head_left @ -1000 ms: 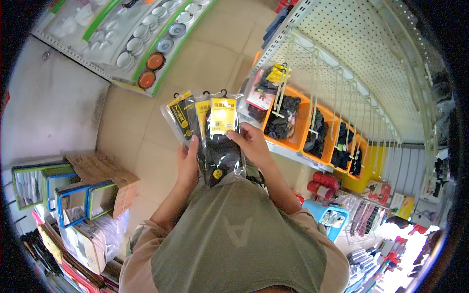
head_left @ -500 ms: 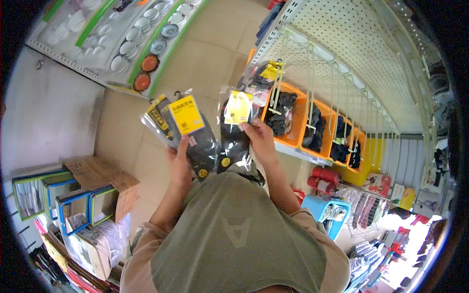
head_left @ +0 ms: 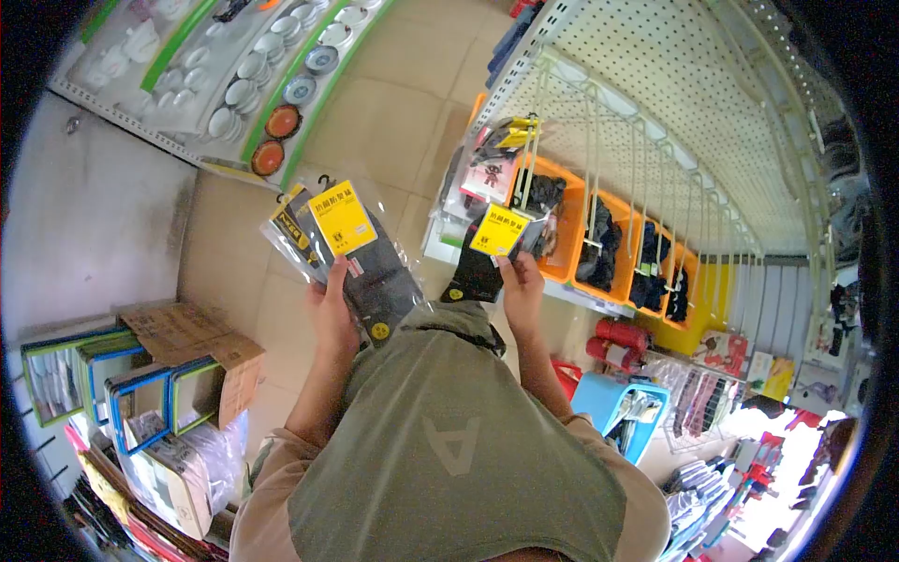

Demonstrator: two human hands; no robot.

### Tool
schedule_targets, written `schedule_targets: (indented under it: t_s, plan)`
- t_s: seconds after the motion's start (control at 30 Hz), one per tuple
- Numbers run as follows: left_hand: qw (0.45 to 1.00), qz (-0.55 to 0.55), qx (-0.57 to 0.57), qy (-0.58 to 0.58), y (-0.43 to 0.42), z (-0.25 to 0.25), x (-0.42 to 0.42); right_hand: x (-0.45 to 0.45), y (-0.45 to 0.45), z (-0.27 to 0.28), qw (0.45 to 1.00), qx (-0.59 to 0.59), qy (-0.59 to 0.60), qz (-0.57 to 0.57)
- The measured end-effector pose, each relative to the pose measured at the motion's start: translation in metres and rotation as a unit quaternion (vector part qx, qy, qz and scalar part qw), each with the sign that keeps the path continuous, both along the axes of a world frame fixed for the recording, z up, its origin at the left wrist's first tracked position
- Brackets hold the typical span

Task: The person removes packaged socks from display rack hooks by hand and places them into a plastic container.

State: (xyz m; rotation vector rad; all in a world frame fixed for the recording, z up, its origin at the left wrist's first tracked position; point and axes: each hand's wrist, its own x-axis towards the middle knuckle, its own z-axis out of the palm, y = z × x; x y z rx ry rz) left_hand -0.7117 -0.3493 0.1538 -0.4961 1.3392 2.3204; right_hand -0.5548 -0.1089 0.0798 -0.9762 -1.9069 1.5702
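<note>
My left hand (head_left: 332, 314) grips several clear-wrapped packs of dark socks (head_left: 382, 288), fanned apart, with yellow labels and black hanger hooks at the top. Behind the front pack peeks another pack (head_left: 292, 228) with a black-and-yellow label. Closed at the edge of one more sock pack (head_left: 473, 273) is my right hand (head_left: 522, 292), its thumb just below the yellow label (head_left: 499, 229). This pack tilts to the right, close to the shelf. More packs (head_left: 506, 136) hang on a metal hook of the rack beyond it.
On the right, a white pegboard rack (head_left: 646, 75) carries long metal hooks above orange baskets (head_left: 560, 258) of dark goods. A blue bin (head_left: 609, 398) stands below them. Dishes (head_left: 242, 94) line a shelf at upper left; framed items (head_left: 140, 398) and cardboard (head_left: 187, 332) are at lower left.
The pack in my right hand has moved right and down, tilting toward the rack, and my right hand has lowered slightly. My left hand's packs have shifted a little left.
</note>
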Motion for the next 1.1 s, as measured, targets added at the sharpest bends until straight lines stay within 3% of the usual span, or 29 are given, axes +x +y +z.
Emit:
schedule_targets:
  t_s: [0.13, 0.23, 0.47, 0.57, 0.6, 0.7, 0.83, 0.93, 1.07, 1.1]
  plan:
    - [1.0, -0.013, -0.013, 0.015, 0.011, 0.004, 0.007, 0.0, 0.006, 0.007, 0.998, 0.004, -0.054, -0.01]
    - [0.999, -0.035, -0.017, 0.009, 0.014, 0.006, 0.01, -0.011, 0.007, 0.001, 0.998, -0.033, 0.04, -0.045]
    - [0.998, -0.049, -0.033, 0.008, 0.02, 0.007, 0.01, -0.037, 0.041, -0.005, 0.999, 0.002, -0.006, -0.046]
    - [0.998, -0.053, -0.027, 0.008, 0.02, 0.004, 0.011, -0.052, 0.071, -0.039, 0.995, -0.02, 0.086, -0.041]
    - [0.998, -0.061, -0.027, 0.01, 0.019, 0.003, 0.01, -0.052, 0.083, -0.04, 0.999, 0.022, 0.043, -0.007]
    - [0.997, -0.068, -0.022, 0.004, 0.021, 0.004, 0.01, -0.066, 0.106, -0.052, 0.995, 0.04, 0.094, 0.004]
    - [0.998, -0.063, -0.019, 0.01, 0.02, 0.003, 0.011, -0.078, 0.115, -0.039, 1.0, 0.001, 0.021, -0.003]
    - [0.998, -0.06, -0.026, 0.005, 0.022, 0.004, 0.012, -0.084, 0.131, -0.059, 0.997, 0.052, 0.046, 0.016]
    - [0.998, -0.052, -0.033, 0.024, 0.026, 0.003, 0.013, -0.087, 0.157, -0.087, 0.999, 0.036, 0.023, 0.015]
    - [0.998, -0.052, -0.029, 0.013, 0.026, 0.007, 0.013, -0.089, 0.153, -0.072, 1.0, 0.014, 0.004, 0.001]
